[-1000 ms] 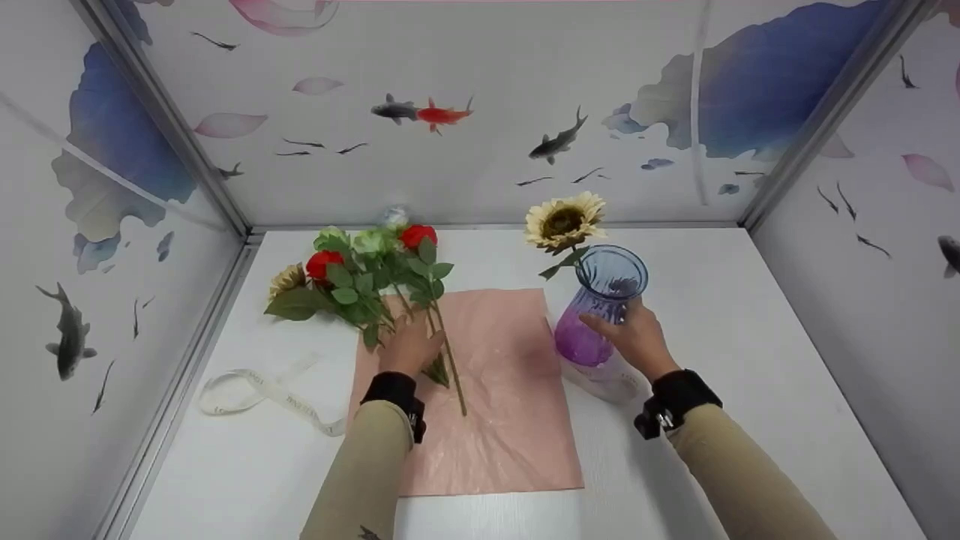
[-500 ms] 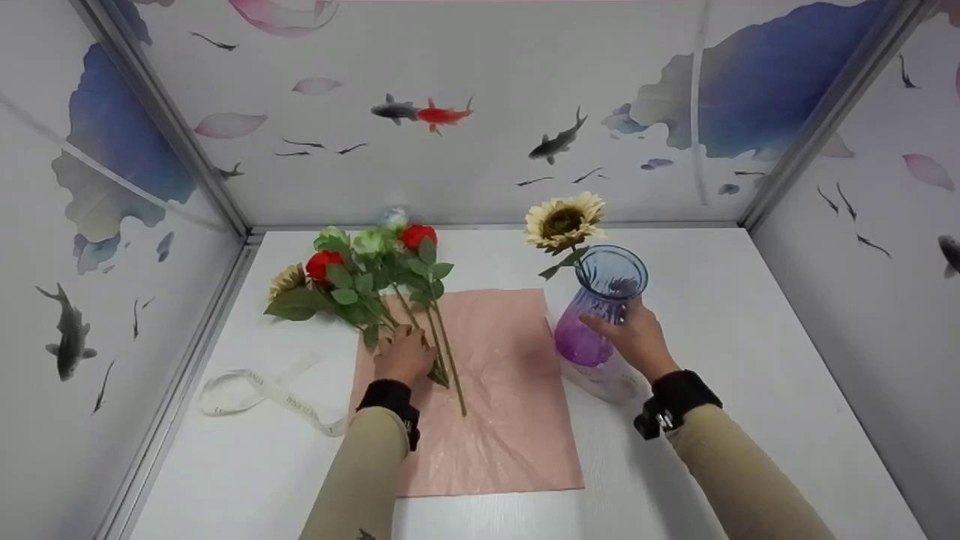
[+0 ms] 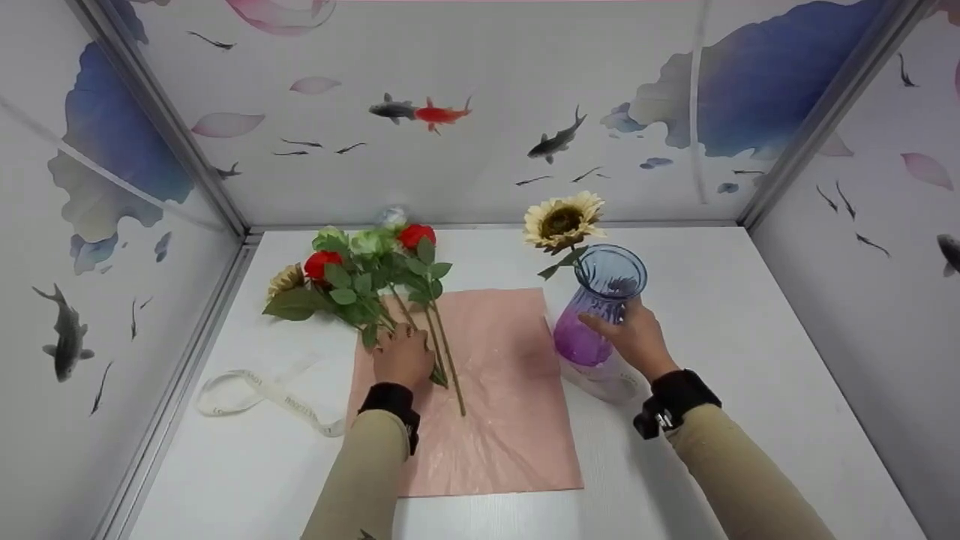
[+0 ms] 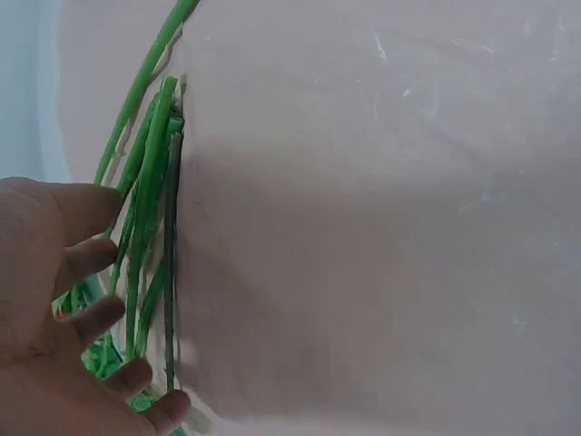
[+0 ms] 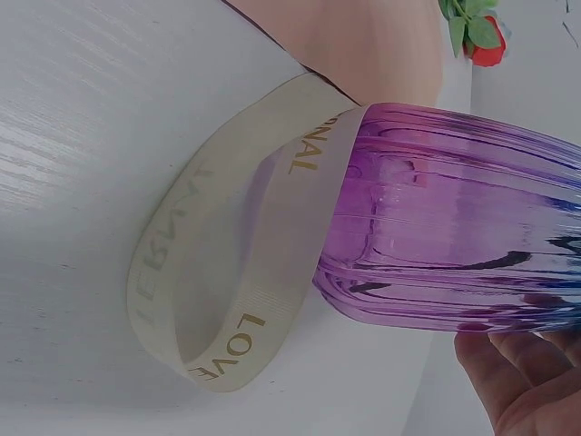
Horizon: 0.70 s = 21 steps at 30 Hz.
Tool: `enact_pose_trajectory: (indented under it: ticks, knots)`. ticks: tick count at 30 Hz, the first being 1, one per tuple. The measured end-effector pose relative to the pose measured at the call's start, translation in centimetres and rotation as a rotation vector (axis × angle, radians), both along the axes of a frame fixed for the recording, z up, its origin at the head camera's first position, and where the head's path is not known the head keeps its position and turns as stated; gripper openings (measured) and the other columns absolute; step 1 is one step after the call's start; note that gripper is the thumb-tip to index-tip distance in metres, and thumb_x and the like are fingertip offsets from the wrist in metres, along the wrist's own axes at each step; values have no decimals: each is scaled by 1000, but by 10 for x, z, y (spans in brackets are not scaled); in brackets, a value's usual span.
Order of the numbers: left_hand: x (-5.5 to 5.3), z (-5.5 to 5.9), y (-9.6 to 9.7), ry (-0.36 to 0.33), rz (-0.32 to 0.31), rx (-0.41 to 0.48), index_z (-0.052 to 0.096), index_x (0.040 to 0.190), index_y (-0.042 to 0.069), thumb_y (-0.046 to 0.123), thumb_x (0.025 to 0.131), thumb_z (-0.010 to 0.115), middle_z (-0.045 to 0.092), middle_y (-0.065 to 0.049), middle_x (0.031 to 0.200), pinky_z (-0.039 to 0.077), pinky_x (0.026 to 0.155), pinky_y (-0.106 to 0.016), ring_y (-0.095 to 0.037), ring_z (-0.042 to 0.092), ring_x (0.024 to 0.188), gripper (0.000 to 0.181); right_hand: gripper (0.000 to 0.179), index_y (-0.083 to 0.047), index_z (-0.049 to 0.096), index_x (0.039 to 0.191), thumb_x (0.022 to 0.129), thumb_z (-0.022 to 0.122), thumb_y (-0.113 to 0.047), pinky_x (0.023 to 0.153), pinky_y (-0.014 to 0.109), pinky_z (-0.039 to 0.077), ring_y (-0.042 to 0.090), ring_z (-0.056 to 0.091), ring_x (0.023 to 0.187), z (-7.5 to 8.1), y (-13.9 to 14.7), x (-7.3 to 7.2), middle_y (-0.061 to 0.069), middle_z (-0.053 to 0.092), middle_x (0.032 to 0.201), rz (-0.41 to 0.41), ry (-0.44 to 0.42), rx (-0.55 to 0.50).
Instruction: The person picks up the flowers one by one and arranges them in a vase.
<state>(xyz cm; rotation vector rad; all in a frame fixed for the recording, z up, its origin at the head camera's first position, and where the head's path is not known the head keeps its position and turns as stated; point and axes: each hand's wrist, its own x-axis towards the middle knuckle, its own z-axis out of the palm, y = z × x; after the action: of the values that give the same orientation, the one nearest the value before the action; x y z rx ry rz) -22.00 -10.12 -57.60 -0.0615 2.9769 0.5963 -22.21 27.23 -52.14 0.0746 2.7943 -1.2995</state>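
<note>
Because the cream-petalled sunflower point(image 3: 562, 223) leans left, the right hand point(image 3: 636, 339) grips the ribbed blue-purple glass vase point(image 3: 585, 337) at right, presumably for steadiness. Left hand point(image 3: 403, 358) loosely spread at slim green flower stems point(image 4: 141, 232), left; contact unclear.

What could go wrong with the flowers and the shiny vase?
The sunflower leans out over one side of the vase, so it might fall out if the vase gets bumped. A ribbon loops close to the vase's bottom and could get caught if the right hand moves the vase. The stems by the left hand lie bunched together, so pulling one might drag its neighbours.
</note>
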Motion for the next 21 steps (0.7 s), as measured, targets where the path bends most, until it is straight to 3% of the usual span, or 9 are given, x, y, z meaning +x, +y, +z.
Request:
enact_pose_trajectory:
  ticks: [4, 7, 14, 21]
  knots:
    - [-1, 2, 6, 100, -32, 3, 64, 136, 8, 21, 102, 63, 48, -22, 145, 36, 106, -68, -51, 38, 137, 36, 111, -1, 19, 158, 85, 74, -64, 117, 60, 31, 47, 40, 144, 0, 0, 0, 29, 42, 154, -3, -8, 2]
    - [0, 4, 11, 123, -71, 15, 64, 137, 10, 21, 103, 63, 51, -19, 143, 36, 106, -67, -49, 40, 135, 36, 112, 0, 18, 158, 85, 74, -65, 116, 60, 31, 48, 39, 143, 0, 0, -1, 30, 42, 154, -5, -22, 5]
    - [6, 6, 19, 34, -127, 38, 60, 144, 17, 28, 105, 59, 51, -17, 145, 33, 107, -66, -46, 40, 134, 40, 110, -2, 19, 158, 85, 75, -62, 117, 60, 31, 46, 38, 145, 0, -1, 0, 28, 41, 155, -13, -35, -29]
    - [8, 11, 24, -14, -166, -18, 66, 137, 17, 30, 106, 56, 52, -16, 143, 30, 107, -67, -44, 40, 131, 35, 100, -2, 21, 155, 89, 76, -52, 115, 60, 34, 48, 44, 140, -1, -1, 2, 31, 46, 150, 3, 53, -5]
